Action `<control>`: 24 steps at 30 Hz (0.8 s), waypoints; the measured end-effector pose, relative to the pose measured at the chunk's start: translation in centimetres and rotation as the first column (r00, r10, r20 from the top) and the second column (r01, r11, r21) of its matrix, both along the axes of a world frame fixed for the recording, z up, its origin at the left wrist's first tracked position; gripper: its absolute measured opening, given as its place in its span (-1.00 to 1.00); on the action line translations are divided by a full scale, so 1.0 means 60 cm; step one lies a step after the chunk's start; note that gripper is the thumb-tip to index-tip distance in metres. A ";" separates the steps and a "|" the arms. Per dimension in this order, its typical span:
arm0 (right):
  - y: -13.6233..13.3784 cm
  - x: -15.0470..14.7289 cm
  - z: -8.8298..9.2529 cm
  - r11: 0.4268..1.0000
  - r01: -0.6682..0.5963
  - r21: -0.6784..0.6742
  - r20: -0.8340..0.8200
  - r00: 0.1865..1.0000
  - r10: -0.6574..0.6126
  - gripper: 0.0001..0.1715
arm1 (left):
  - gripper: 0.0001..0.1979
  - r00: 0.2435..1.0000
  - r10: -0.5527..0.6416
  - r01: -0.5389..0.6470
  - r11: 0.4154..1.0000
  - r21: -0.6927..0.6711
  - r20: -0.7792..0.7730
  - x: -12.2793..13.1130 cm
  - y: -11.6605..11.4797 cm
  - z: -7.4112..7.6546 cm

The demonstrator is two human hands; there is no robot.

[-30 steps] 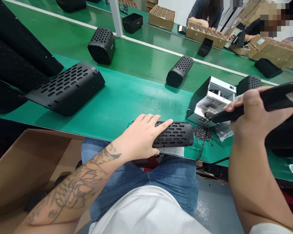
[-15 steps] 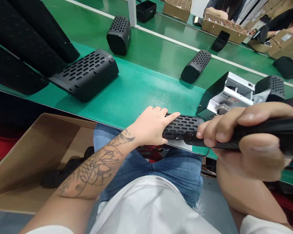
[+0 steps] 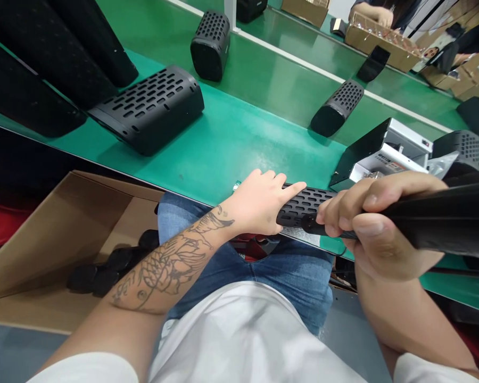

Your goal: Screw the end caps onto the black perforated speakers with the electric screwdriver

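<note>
My left hand [image 3: 261,205] lies over a black speaker housing [image 3: 305,205] with rows of slots at the table's near edge, fingers over its far side and thumb along the slots. My right hand [image 3: 389,229] is closed round a thick black electric screwdriver [image 3: 449,215]. The tool is held nearly level, its nose over the housing's right part; the tip is hard to make out. Behind my right hand is a silver and black screw feeder [image 3: 403,146], partly covered by my fingers.
More slotted black housings stand to the left [image 3: 155,109], at the back [image 3: 211,45] and at the right rear [image 3: 338,108]. Long black panels [image 3: 59,58] lean in at far left. An open carton [image 3: 56,234] sits below left. Across the green table, people work beside cardboard boxes [image 3: 383,45].
The view has shifted, so most things sit slightly further right in it. My right hand and the screwdriver have tilted a little. My left hand keeps its hold on the speaker housing.
</note>
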State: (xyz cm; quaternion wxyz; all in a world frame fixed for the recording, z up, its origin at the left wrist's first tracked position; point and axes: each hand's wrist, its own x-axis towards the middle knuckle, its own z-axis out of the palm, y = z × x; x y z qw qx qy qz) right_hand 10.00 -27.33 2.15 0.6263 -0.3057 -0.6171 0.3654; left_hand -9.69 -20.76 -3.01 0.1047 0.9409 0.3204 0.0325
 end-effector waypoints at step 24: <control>0.111 0.210 0.018 0.678 0.673 0.295 -0.121 0.730 -0.673 -0.88 | 0.03 1.000 0.026 -0.026 1.000 0.002 0.012 0.022 -0.007 -0.005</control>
